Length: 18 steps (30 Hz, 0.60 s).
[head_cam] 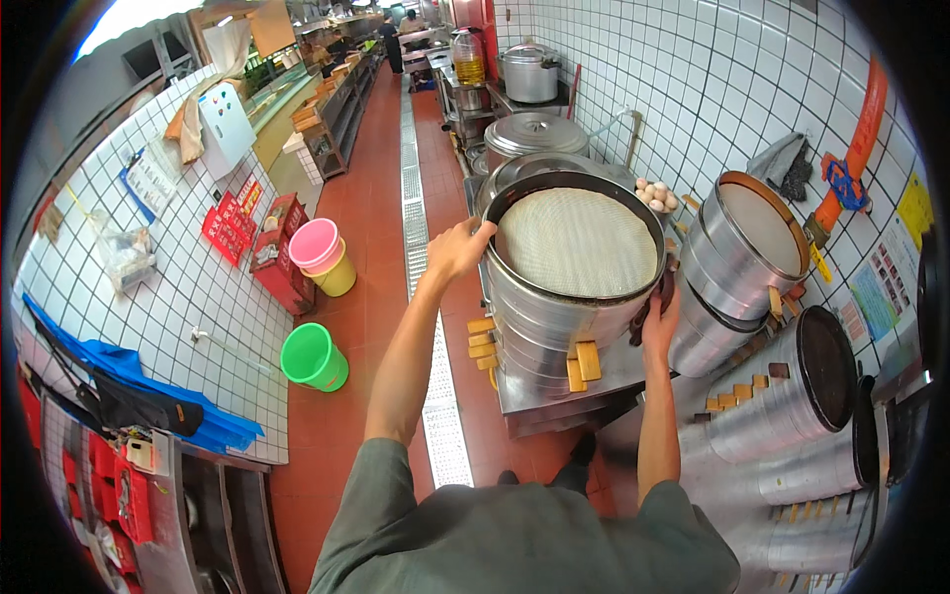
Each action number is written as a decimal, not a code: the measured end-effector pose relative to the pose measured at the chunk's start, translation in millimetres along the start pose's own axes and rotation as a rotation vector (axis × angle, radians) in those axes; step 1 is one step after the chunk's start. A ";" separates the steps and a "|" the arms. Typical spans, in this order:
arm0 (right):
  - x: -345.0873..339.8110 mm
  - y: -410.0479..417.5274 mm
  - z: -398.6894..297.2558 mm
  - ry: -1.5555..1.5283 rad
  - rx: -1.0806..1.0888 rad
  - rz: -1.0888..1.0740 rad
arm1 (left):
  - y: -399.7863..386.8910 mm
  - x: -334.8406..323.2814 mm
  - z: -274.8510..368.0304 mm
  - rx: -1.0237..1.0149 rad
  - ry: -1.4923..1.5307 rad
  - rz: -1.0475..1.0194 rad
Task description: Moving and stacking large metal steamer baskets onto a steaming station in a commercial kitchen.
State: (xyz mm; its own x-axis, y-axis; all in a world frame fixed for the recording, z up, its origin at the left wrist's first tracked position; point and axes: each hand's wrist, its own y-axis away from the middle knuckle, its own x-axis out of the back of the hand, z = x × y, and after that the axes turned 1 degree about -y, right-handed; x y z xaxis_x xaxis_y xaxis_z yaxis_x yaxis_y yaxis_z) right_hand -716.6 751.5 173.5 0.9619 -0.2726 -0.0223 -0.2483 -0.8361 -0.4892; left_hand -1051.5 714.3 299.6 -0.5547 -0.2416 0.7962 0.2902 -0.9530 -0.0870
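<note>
A stack of round metal steamer trays (531, 319) with wooden handle blocks stands on a steel stove top before me. A pale woven mesh liner (582, 241) lies in the topmost tray, inside its dark rim. My left hand (459, 249) grips that rim at its left side, fingers over the edge. At the right side of the stack, my right hand (659, 319) presses a dark cloth (642, 319) against the wall of the tray; its fingers are partly hidden by the cloth.
More steamer trays (742, 245) stand to the right, with further stacks nearer me. Lidded pots (536, 135) and a container of eggs (656, 194) are beyond the stack. Left are a green bucket (315, 356), stacked pink and yellow buckets (330, 271) and a floor drain grate (441, 386). People stand far off.
</note>
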 end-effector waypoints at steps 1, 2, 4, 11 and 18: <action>-0.5 5.8 5.4 0.011 -0.053 -0.032 | 0.6 0.4 -2.2 0.009 -0.007 0.002; 3.1 11.0 9.9 -0.023 -0.241 -0.075 | 0.9 -0.7 -4.9 0.006 -0.021 0.033; 3.8 6.6 1.8 -0.052 -0.240 -0.096 | 1.2 -1.2 -7.5 0.007 -0.018 0.049; 15.9 -24.5 -29.7 -0.064 -0.038 -0.209 | 2.5 2.4 -3.9 0.013 -0.002 0.026; 18.9 -14.5 -2.5 -0.016 -0.205 -0.248 | -0.4 0.9 -2.7 0.008 0.004 0.020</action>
State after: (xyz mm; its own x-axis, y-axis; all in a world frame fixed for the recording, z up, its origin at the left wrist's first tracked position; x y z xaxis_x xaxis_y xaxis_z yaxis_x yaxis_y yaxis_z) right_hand -695.1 757.4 182.3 0.9972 -0.0427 0.0610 -0.0228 -0.9551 -0.2955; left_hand -1054.3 714.0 298.8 -0.5522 -0.2611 0.7918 0.3070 -0.9466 -0.0980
